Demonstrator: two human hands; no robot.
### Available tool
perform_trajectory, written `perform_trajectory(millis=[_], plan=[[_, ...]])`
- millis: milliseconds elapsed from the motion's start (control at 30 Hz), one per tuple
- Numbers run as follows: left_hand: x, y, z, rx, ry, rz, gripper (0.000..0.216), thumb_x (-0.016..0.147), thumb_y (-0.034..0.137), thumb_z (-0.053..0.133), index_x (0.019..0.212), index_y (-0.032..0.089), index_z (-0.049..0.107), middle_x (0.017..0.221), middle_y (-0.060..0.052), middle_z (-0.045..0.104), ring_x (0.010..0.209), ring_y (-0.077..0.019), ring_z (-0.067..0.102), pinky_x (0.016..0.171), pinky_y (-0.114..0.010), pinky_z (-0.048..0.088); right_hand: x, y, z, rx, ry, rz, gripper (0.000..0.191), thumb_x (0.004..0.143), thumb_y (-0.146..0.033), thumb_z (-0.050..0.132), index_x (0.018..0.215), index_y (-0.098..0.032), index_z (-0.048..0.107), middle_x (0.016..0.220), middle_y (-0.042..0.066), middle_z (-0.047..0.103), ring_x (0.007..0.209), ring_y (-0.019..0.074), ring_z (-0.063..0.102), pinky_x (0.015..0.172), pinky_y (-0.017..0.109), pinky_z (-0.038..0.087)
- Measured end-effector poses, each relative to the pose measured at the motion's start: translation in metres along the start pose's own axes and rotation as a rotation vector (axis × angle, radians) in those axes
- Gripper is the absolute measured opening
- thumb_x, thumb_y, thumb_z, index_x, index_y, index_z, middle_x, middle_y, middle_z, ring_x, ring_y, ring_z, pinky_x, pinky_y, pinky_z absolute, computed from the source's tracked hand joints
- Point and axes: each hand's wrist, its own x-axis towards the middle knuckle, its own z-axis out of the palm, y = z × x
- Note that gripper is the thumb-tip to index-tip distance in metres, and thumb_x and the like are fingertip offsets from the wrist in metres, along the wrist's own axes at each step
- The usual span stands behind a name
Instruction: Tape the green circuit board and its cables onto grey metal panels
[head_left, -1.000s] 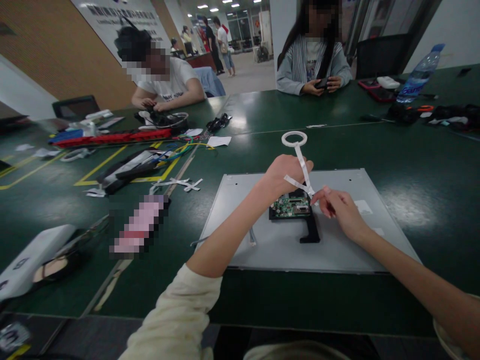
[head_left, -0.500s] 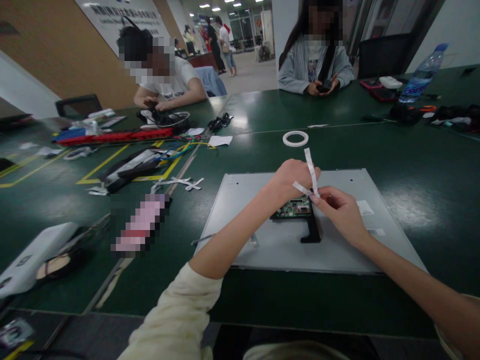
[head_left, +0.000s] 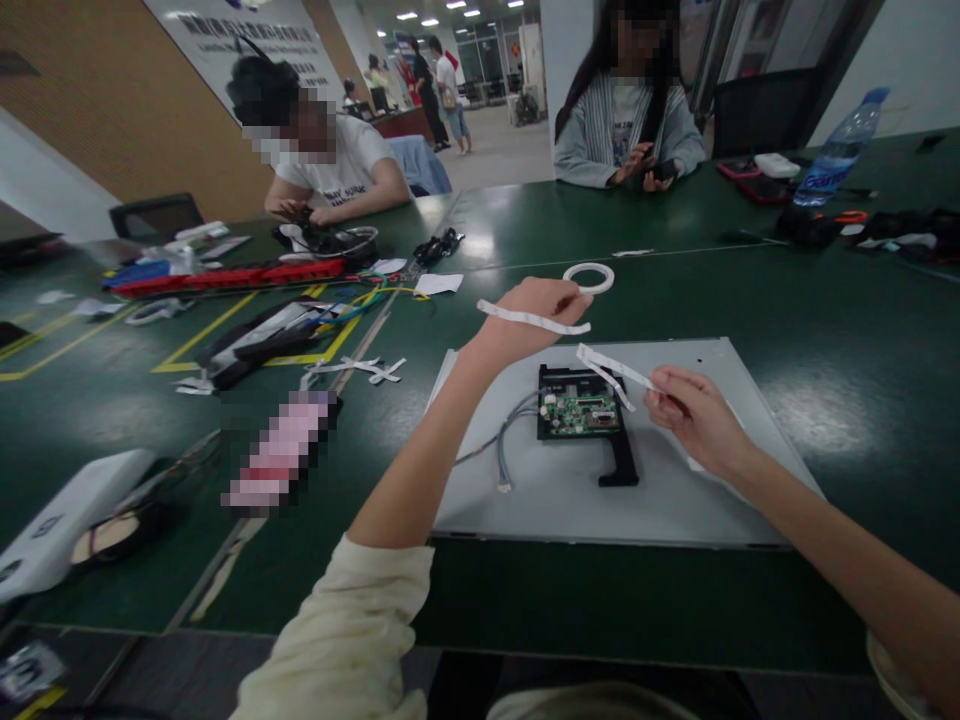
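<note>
My right hand (head_left: 697, 415) pinches a white tape strip (head_left: 615, 368), which folds back on itself and hangs over the green circuit board (head_left: 581, 413). That board sits in a black bracket (head_left: 621, 460) on a grey metal panel (head_left: 480, 510), with thin grey cables (head_left: 504, 440) running off its left side. My left hand (head_left: 529, 300) is raised above the panel's far edge, fingers curled; what they hold, if anything, is hidden. Another white strip (head_left: 536, 319) lies across the back of this hand. The white tape roll (head_left: 606, 286) is just beyond its fingertips; contact is unclear.
To the left lie a phone (head_left: 285, 445), crossed tape strips (head_left: 382, 370), a white device (head_left: 75, 510) and bundled wires (head_left: 360, 305). Two people sit across the green table (head_left: 510, 225). A water bottle (head_left: 836, 150) stands at the far right.
My hands have come apart: the left moved left and away toward the tape roll, the right slightly right with the strip. The board and cables are now uncovered.
</note>
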Motion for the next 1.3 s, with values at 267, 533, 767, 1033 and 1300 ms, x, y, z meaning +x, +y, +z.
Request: perform_trajectory(millis=[267, 533, 767, 1033, 1300], plan=[[-0.014, 0.014, -0.007, -0.653, -0.651, -0.011, 0.066, 0.092, 0.057, 0.016, 0.089, 0.014, 0.066, 0.077, -0.008, 0.068, 0.061, -0.0109, 0.059, 0.055, -0.019, 0.044, 0.003, 0.01, -0.008, -0.063, 0.001, -0.01, 0.033, 0.078, -0.041, 0.066, 0.064, -0.017, 0.048, 0.051, -0.006, 0.03, 0.046, 0.0054, 0.024, 0.044, 0.022, 0.014], [-0.019, 0.028, -0.005, -0.745, -0.615, 0.17, 0.036, 0.081, 0.046, 0.058, 0.068, 0.012, 0.061, 0.055, -0.001, 0.056, 0.049, -0.0076, 0.05, 0.047, -0.017, 0.04, 0.001, -0.001, -0.008, -0.037, 0.114, -0.177, 0.035, 0.078, -0.041, 0.066, 0.062, -0.017, 0.045, 0.052, -0.006, 0.03, 0.045, 0.005, 0.023, 0.044, 0.023, 0.013], [-0.046, 0.033, 0.011, -0.746, -0.361, 0.033, 0.039, 0.087, 0.042, 0.047, 0.062, 0.013, 0.055, 0.05, 0.002, 0.048, 0.042, -0.0051, 0.039, 0.043, -0.018, 0.029, -0.001, -0.013, -0.019, -0.286, 0.126, -0.193, 0.038, 0.081, -0.045, 0.06, 0.061, -0.018, 0.043, 0.052, -0.006, 0.03, 0.046, 0.0062, 0.023, 0.045, 0.023, 0.015], [-0.089, 0.036, 0.082, -0.488, -0.142, -0.133, 0.044, 0.087, 0.041, 0.041, 0.053, 0.015, 0.051, 0.044, 0.004, 0.039, 0.045, -0.0077, 0.035, 0.048, -0.023, 0.023, -0.038, 0.004, -0.031, -1.304, 0.012, -0.308, 0.034, 0.089, -0.04, 0.047, 0.063, -0.018, 0.048, 0.054, -0.003, 0.045, 0.051, 0.0097, 0.04, 0.054, 0.025, 0.023], [-0.101, 0.049, 0.083, -0.18, -0.096, -0.116, 0.038, 0.083, 0.032, 0.042, 0.05, 0.016, 0.053, 0.044, 0.002, 0.041, 0.044, -0.0089, 0.034, 0.048, -0.025, 0.021, -0.044, 0.013, -0.022, -1.5, -0.002, -0.309, 0.031, 0.089, -0.035, 0.044, 0.063, -0.018, 0.047, 0.056, -0.002, 0.05, 0.054, 0.0119, 0.045, 0.054, 0.025, 0.021]])
